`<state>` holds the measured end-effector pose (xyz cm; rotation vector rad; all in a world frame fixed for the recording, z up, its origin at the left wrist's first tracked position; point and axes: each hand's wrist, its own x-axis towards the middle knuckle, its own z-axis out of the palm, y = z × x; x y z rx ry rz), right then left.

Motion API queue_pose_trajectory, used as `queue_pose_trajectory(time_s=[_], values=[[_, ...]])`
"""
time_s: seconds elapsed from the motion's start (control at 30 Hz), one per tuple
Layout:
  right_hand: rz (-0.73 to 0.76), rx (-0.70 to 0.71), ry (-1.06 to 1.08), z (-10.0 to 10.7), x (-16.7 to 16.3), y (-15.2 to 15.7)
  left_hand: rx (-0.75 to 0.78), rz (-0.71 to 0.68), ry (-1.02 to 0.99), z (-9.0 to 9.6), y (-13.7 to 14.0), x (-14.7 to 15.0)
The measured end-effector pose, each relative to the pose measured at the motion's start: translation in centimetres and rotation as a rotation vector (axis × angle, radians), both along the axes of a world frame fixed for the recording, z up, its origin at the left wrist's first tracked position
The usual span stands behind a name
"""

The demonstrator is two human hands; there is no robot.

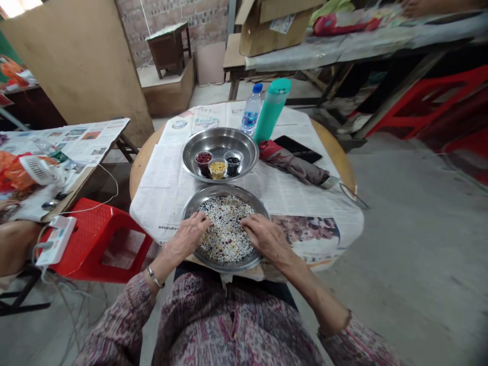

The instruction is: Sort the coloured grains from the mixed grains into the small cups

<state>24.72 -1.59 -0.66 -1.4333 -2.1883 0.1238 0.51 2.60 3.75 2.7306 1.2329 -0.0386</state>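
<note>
A steel bowl (pixel 263 203) close to my body holds a loose mix of white grains (pixel 226 229) dotted with dark, red and yellow beans. My left hand (pixel 192 231) reaches over its left side, fingertips pinched together at the grains. From the right, my right hand (pixel 265 235) also has its fingers curled and pressed together at the mix. Whatever the fingertips hold is too small to make out. Just behind stands a second steel bowl (pixel 249 145) with three clear cups: red beans (pixel 203 159), yellow beans (pixel 217 169) and black beans (pixel 233 162).
Newspaper (pixel 156 168) covers the round table. A clear water bottle (pixel 251 112), a teal flask (pixel 272 112), a folded umbrella (pixel 297 165) and a dark tablet (pixel 299 148) lie or stand beyond the bowls. A red stool (pixel 95 244) with a power strip (pixel 56 241) is at left.
</note>
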Motion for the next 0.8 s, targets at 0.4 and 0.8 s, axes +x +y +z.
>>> queue_pose_trajectory(time_s=[0.4, 0.8], values=[[-0.099, 0.264, 0.287, -1.1, -0.9, -0.6, 0.124, -0.109, -0.128, -1.2, 1.6, 6.8], [-0.221, 0.247, 0.454, -1.5, -0.6, -0.9, 0.109, -0.099, -0.012, 0.3, 1.1, 4.5]])
